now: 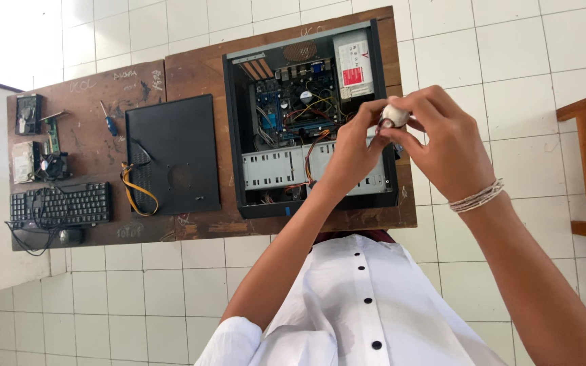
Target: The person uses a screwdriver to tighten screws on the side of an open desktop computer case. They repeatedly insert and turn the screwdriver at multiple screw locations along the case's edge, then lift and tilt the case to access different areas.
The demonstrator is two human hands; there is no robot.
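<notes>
Wooden tabletop [89, 146], right end: both hands, left [350, 152], right [445, 146], pinch small white connector [395, 114] between fingertips above open computer case [306, 122].

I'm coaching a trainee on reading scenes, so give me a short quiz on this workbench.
1. True or false: the left hand and right hand both pinch the white object above the open case.
2. What lies between the screwdriver and the case? A) black panel B) keyboard C) mouse
3. Fill in: the bracelet is on the ___ wrist.

Key: 1 true; 2 A; 3 right.
</notes>
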